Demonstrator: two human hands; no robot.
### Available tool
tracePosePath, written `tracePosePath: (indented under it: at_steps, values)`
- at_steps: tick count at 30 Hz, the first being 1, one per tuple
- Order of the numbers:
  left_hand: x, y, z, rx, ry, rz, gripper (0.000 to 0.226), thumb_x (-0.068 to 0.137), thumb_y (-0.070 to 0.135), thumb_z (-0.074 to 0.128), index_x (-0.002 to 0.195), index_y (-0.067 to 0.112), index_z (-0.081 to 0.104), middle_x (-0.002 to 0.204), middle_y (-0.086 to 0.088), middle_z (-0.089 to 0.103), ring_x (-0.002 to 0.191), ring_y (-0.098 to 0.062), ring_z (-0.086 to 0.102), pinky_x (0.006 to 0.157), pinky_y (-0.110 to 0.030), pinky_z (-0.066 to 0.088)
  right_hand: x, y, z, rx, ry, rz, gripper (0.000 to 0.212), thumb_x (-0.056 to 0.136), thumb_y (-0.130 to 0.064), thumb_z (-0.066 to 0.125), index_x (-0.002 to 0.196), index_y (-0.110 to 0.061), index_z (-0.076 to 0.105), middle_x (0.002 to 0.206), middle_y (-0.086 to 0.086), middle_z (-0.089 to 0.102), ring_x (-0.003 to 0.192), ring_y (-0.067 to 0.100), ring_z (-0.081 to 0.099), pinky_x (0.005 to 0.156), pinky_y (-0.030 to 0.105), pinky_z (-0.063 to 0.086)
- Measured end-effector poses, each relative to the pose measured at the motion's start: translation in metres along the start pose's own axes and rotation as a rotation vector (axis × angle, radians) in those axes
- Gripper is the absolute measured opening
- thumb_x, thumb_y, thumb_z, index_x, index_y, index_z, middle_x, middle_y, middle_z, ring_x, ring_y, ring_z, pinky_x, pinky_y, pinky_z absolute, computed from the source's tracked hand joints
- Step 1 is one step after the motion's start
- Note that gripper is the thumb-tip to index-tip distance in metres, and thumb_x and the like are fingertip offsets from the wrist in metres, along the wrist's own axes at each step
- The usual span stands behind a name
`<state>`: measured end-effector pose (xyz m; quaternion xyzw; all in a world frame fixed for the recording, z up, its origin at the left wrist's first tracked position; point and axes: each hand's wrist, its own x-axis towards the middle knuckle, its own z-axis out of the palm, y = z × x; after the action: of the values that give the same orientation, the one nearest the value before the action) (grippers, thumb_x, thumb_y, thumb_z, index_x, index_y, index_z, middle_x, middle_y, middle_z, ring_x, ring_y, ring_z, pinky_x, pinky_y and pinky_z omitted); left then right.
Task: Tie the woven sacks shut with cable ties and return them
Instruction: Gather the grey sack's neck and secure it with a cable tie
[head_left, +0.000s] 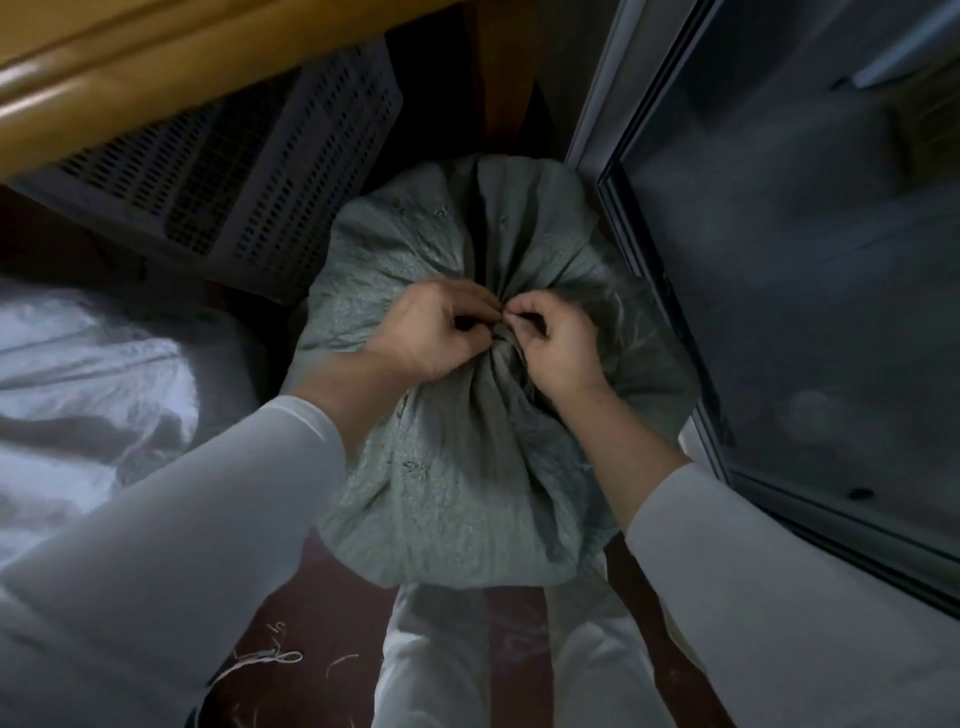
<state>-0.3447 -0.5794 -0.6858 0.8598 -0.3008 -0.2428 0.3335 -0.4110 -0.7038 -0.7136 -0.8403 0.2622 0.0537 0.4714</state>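
Landmark: grey-green woven sack (467, 467), full and rounded, standing on the dark red-brown floor (332, 597) directly in front of the person's knees. Right of the sack and just beside it, a dark glass-fronted cabinet (779, 260). Left of it, a crumpled white woven sack (78, 374). Beyond it on the left, a grey perforated plastic crate (249, 171) under a pale wooden table edge (156, 67). On top of the sack, left hand (431, 332) and right hand (550, 343) meet at the gathered neck (506, 343). Loose pale threads (275, 660) lie on the floor nearer than the sack. The cable tie is not discernible, being hidden or too small. Risk, as I judge it: the pleats could spring open if either pinch eases before a tie locks, and a tie cinched too near the bunch's tip could slide off. Both forearms angle inward, wrists low on the cloth. Each hand's fingers are curled, with thumb and forefinger nipping at the neck and fingertips almost touching.
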Motion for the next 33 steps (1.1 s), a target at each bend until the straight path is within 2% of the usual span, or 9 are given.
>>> tracePosePath:
  at_steps: [2,4,6,9,14,17,26,30,33]
  values:
    - [0.005,-0.003,0.002,-0.038,-0.010,-0.015,0.024,0.074,0.013,0.059,0.086,0.001,0.075,0.095,-0.012,0.073,0.089,-0.008,0.059,0.079,-0.008,0.042,-0.002,-0.002,-0.004,-0.178,0.059,0.010,0.014,0.083,-0.020,0.065,0.095,-0.017,0.072,0.112,0.004,0.062,0.112,0.027,0.048,0.093,0.033,0.033]
    - [0.011,-0.006,0.001,-0.031,-0.050,-0.025,0.019,0.077,0.014,0.065,0.088,0.003,0.075,0.096,-0.011,0.073,0.088,-0.012,0.064,0.080,-0.018,0.045,-0.004,-0.003,-0.009,-0.373,0.120,-0.044,0.016,0.083,-0.026,0.064,0.097,-0.022,0.072,0.118,0.002,0.055,0.113,0.026,0.042,0.082,0.028,0.022]
    - [0.018,-0.004,0.000,0.024,-0.100,-0.018,0.014,0.081,0.010,0.067,0.091,0.004,0.075,0.099,-0.010,0.072,0.093,-0.019,0.066,0.082,-0.023,0.046,-0.004,-0.006,-0.011,-0.448,0.081,-0.072,0.017,0.087,-0.023,0.059,0.100,-0.018,0.070,0.117,0.006,0.054,0.108,0.028,0.048,0.083,0.031,0.031]
    - [0.031,0.001,-0.002,0.121,-0.177,-0.017,0.016,0.083,0.010,0.064,0.096,0.008,0.074,0.101,-0.009,0.072,0.096,-0.020,0.065,0.082,-0.022,0.045,-0.004,-0.006,-0.009,-0.308,0.031,0.020,0.018,0.092,-0.016,0.052,0.103,-0.011,0.065,0.112,0.011,0.057,0.101,0.028,0.056,0.079,0.036,0.047]
    - [0.053,0.006,-0.005,0.242,-0.386,0.046,0.018,0.080,0.007,0.064,0.095,0.008,0.073,0.098,-0.009,0.072,0.087,-0.016,0.062,0.065,-0.010,0.036,-0.008,0.004,-0.001,-0.156,0.090,0.081,0.020,0.089,-0.009,0.053,0.104,-0.005,0.066,0.106,0.015,0.066,0.101,0.028,0.059,0.085,0.032,0.043]
    - [0.057,0.004,-0.006,0.234,-0.451,0.063,0.017,0.078,0.010,0.069,0.095,0.010,0.074,0.096,-0.007,0.072,0.081,-0.008,0.056,0.061,0.000,0.032,-0.010,0.009,0.001,-0.118,0.111,0.093,0.019,0.089,-0.007,0.054,0.103,-0.003,0.066,0.105,0.016,0.065,0.100,0.027,0.059,0.082,0.025,0.038]
    - [0.051,-0.006,0.005,0.191,-0.378,0.131,0.016,0.085,0.015,0.064,0.099,0.011,0.070,0.104,-0.006,0.068,0.098,-0.019,0.061,0.081,-0.020,0.040,-0.014,0.014,0.002,-0.048,0.155,0.074,0.018,0.088,-0.003,0.054,0.102,0.001,0.066,0.103,0.019,0.065,0.098,0.028,0.060,0.084,0.024,0.040]
    - [0.046,-0.012,0.009,0.083,-0.230,0.032,0.010,0.087,0.016,0.061,0.093,0.012,0.068,0.093,-0.005,0.068,0.087,-0.014,0.059,0.081,-0.026,0.045,-0.015,0.009,0.005,-0.006,0.212,0.028,0.015,0.087,-0.003,0.057,0.099,0.001,0.067,0.099,0.017,0.067,0.094,0.026,0.062,0.083,0.022,0.041]
    - [0.042,-0.008,0.008,-0.200,-0.072,-0.124,0.011,0.090,0.012,0.057,0.080,0.017,0.059,0.076,0.005,0.058,0.068,0.006,0.052,0.076,-0.018,0.042,-0.009,-0.003,0.002,-0.014,0.267,-0.045,0.013,0.085,-0.002,0.058,0.094,0.001,0.067,0.094,0.015,0.068,0.090,0.026,0.062,0.078,0.017,0.038]
